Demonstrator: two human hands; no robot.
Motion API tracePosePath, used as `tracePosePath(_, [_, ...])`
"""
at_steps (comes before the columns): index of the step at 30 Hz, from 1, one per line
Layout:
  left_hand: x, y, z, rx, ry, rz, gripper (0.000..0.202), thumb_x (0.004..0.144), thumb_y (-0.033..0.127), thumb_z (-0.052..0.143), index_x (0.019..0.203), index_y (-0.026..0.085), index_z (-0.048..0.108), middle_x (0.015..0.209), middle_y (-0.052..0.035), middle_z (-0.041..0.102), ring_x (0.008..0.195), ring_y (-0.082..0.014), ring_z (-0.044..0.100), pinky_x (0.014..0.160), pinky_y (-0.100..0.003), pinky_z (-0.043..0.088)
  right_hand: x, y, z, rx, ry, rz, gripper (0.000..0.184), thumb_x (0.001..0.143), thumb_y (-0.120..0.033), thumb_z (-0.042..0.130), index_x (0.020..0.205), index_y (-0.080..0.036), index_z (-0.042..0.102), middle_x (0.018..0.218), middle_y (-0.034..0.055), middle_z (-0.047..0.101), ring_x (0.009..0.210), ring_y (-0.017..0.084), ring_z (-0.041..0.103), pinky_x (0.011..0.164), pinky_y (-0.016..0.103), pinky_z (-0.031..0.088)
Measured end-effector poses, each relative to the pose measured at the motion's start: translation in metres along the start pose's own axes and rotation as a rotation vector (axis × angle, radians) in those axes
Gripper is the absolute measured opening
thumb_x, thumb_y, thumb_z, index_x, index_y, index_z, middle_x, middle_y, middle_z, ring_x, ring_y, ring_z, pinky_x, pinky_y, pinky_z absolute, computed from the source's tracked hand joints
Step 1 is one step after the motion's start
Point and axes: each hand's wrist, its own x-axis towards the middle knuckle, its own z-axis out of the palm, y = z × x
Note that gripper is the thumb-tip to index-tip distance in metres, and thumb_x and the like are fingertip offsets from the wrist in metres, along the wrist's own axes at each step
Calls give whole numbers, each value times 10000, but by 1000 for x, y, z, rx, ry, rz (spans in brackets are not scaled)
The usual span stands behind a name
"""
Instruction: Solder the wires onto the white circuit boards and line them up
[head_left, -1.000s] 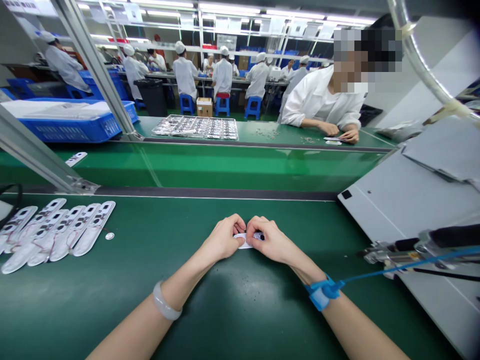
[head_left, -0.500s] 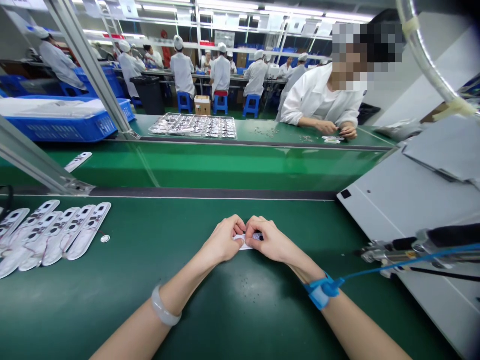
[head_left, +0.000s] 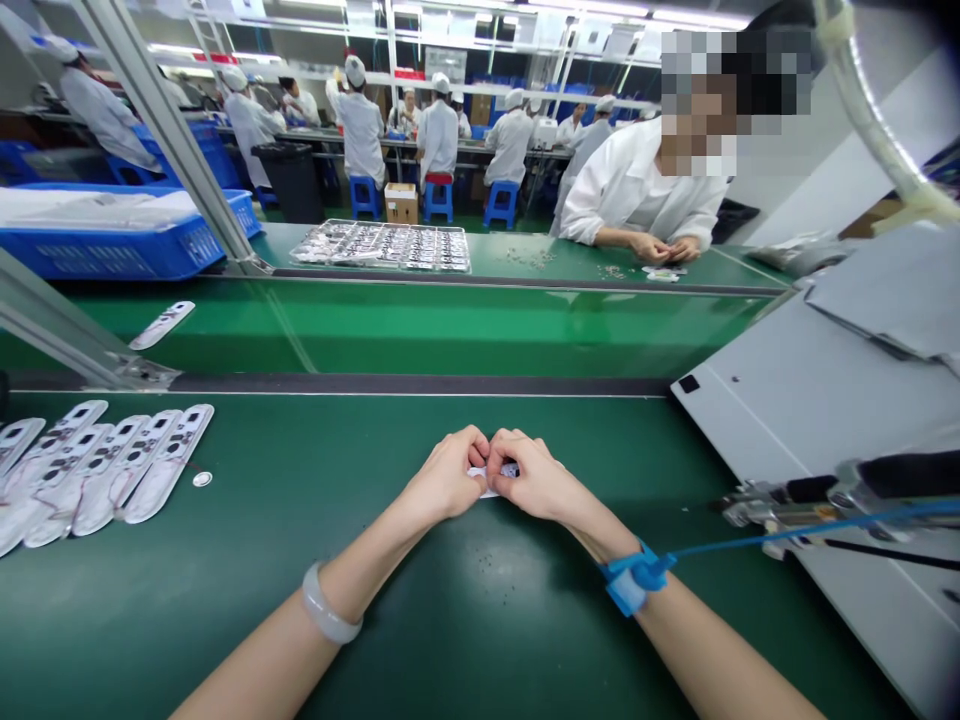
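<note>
My left hand (head_left: 455,472) and my right hand (head_left: 531,474) meet over the green worktop, fingertips close together. Between them lies a small white plastic piece (head_left: 511,469) with dark parts, mostly covered by my fingers. Both hands are closed, thumbs and fingers pinched at the piece. Whether a smaller part sits in either pinch is hidden. Several tiny dark bits (head_left: 495,575) are scattered on the worktop nearer to me.
Long white housings (head_left: 169,465) with dark components lie fanned out at left, a small wired disc (head_left: 202,479) beside them. One housing (head_left: 163,325) lies on the green belt. A grey machine (head_left: 817,400) stands at right. Across, a co-worker (head_left: 637,190) handles small parts.
My hands stay over the white piece with barely any shift. The view has moved slightly. The housing on the belt has slid a little to the right, and the co-worker's hands have moved.
</note>
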Motion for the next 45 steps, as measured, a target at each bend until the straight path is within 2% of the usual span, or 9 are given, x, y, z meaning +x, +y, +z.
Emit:
tracePosePath(4, [1, -3, -1, -5, 1, 34, 271, 634, 12, 570, 841, 186, 558, 779, 22, 593, 723, -133, 536, 631, -232, 423, -2, 1, -6, 59, 4, -71, 88, 733, -133, 565, 667, -190, 574, 824, 8, 605, 861, 185, 529, 858, 404, 376])
tracePosePath(8, [-10, -2, -4, 12, 46, 100, 250, 690, 39, 583, 884, 196, 581, 861, -4, 626, 804, -151, 561, 753, -276, 460, -8, 15, -17, 146, 116, -125, 108, 755, -127, 538, 830, -187, 588, 918, 27, 609, 848, 154, 558, 787, 318, 434])
tracePosePath(13, [-22, -7, -2, 111, 122, 331, 147, 850, 117, 522, 811, 203, 635, 863, -26, 642, 842, -181, 555, 793, -316, 451, -20, 31, -22, 168, 150, -120, 89, 771, -145, 536, 833, -193, 578, 906, 25, 606, 877, 168, 558, 813, 335, 437])
tracePosePath(21, [-32, -11, -4, 502, -15, 553, 343, 884, 40, 387, 1024, 189, 663, 1147, -101, 624, 999, -259, 520, 794, -403, 434, -21, 31, -15, 117, 125, -119, 63, 819, -154, 541, 845, -206, 565, 943, 30, 579, 915, 189, 507, 866, 378, 393])
tracePosePath(24, [-32, -12, -4, 500, 10, 530, 333, 894, 50, 384, 1027, 203, 648, 1136, -91, 620, 976, -250, 523, 781, -395, 431, -27, 31, -23, 91, 95, -112, 76, 834, -235, 590, 906, -217, 576, 987, 40, 563, 947, 202, 492, 873, 382, 396])
tracePosePath(29, [-30, -12, -2, 257, 139, 381, 215, 933, 133, 411, 1061, 198, 572, 1032, -75, 623, 969, -224, 522, 847, -376, 445, -38, 31, -40, -141, 30, 31, 205, 770, -274, 692, 914, -227, 554, 1039, 36, 536, 963, 224, 459, 861, 397, 373])
tracePosePath(35, [-29, -13, -4, 266, 103, 296, 237, 862, 142, 536, 1088, 201, 495, 1034, -71, 566, 980, -248, 494, 855, -407, 434, -41, 23, -42, -156, 16, 69, 157, 795, -236, 642, 869, -211, 506, 921, 15, 532, 867, 192, 455, 759, 321, 355])
tracePosePath(40, [-27, -17, -5, 169, 98, 294, 227, 845, 137, 534, 1052, 223, 494, 1033, -51, 562, 964, -226, 524, 860, -374, 441, -43, 26, -45, 108, 27, 133, 216, 680, -225, 737, 773, -188, 546, 825, -5, 511, 799, 151, 458, 682, 260, 338])
tracePosePath(45, [-18, -29, -11, -40, 176, 327, 286, 824, 180, 552, 1103, 235, 516, 1098, -58, 572, 1016, -213, 552, 911, -366, 440, -42, 29, -36, 456, -131, 223, 175, 705, -248, 653, 816, -168, 543, 663, -33, 559, 454, 76, 458, 423, 210, 302])
